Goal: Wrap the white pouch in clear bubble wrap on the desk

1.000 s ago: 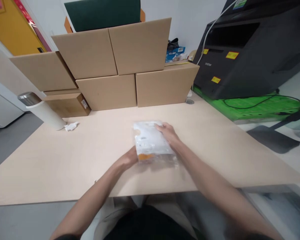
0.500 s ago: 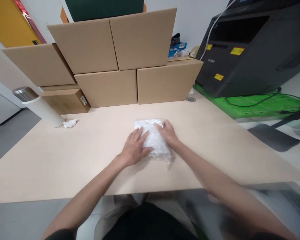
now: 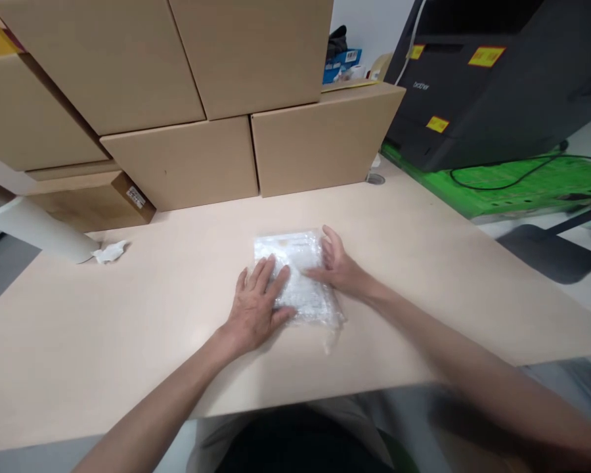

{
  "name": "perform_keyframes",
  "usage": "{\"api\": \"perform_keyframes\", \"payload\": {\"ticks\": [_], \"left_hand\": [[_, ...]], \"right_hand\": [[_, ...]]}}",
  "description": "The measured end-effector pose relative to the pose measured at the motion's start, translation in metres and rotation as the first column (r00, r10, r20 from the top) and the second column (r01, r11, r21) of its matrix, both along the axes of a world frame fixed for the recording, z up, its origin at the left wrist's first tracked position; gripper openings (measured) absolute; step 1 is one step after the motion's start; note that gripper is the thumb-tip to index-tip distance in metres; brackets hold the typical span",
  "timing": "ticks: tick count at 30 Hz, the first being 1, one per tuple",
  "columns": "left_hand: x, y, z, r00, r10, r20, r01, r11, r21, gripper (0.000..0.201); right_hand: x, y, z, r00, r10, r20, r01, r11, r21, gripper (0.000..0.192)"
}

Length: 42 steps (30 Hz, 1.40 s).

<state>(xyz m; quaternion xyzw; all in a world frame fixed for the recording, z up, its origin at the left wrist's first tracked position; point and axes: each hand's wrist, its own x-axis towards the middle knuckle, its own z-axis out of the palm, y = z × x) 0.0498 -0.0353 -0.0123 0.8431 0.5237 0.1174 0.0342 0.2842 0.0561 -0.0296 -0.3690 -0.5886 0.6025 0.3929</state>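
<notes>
Pale wooden desk [image 3: 423, 289]: left hand [image 3: 253, 305] flat on clear plastic packet [image 3: 300, 276] mid-desk, right hand [image 3: 337, 266] edging it, fingers released; should press evenly.

Beige table [image 3: 423, 295] (packet [image 3: 300, 276], boxes [image 3: 320, 138])

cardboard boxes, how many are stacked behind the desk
6 show: two upper, one far left, two lower, one small labelled. More may be hidden.

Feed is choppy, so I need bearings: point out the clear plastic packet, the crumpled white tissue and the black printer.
clear plastic packet [image 3: 300, 253]: head view, bare top part between the hands.
crumpled white tissue [image 3: 109, 252]: head view, its middle.
black printer [image 3: 497, 98]: head view, front panel.
</notes>
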Motion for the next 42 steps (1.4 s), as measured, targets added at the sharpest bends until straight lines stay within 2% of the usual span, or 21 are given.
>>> {"api": "perform_keyframes", "payload": {"ticks": [3,5,7,13,19,26,30,38,42], "left_hand": [[-0.009,0.001,-0.001,0.989,-0.032,0.144,0.041,0.997,-0.062,0.068],[-0.016,0.002,0.002,0.969,-0.018,0.246,0.051,0.991,-0.127,0.064],[-0.022,0.004,0.005,0.959,0.008,0.285,0.041,0.985,-0.168,0.066],[-0.037,0.016,0.010,0.981,0.026,0.190,0.020,0.972,-0.233,0.098],[-0.045,0.023,0.011,0.995,0.017,0.100,0.015,0.952,-0.306,0.112],[-0.040,0.020,0.007,0.995,0.052,0.082,-0.030,0.968,-0.247,0.114],[-0.037,0.018,0.007,0.994,0.069,0.082,-0.048,0.971,-0.233,0.114],[-0.045,0.021,0.010,0.995,0.022,0.094,0.007,0.956,-0.294,0.119],[-0.043,0.020,0.010,0.997,0.049,0.061,-0.030,0.958,-0.284,0.117]], "right_hand": [[0.003,0.002,-0.002,0.999,0.005,0.051,-0.005,1.000,-0.009,0.132],[0.005,0.003,0.001,0.996,0.032,0.081,-0.030,0.999,-0.029,0.130],[0.008,0.004,0.007,0.993,0.072,0.098,-0.067,0.996,-0.052,0.131],[0.018,0.006,0.019,0.977,0.167,0.130,-0.156,0.984,-0.090,0.130],[0.027,0.012,0.018,0.947,0.278,0.161,-0.273,0.961,-0.051,0.129],[0.029,0.004,0.022,0.892,0.331,0.308,-0.323,0.943,-0.081,0.139],[0.027,-0.007,0.019,0.869,0.259,0.421,-0.285,0.958,-0.001,0.148],[0.031,-0.005,0.012,0.868,0.242,0.434,-0.305,0.949,0.080,0.139],[0.030,-0.005,0.014,0.863,0.243,0.444,-0.311,0.947,0.086,0.136]]}}
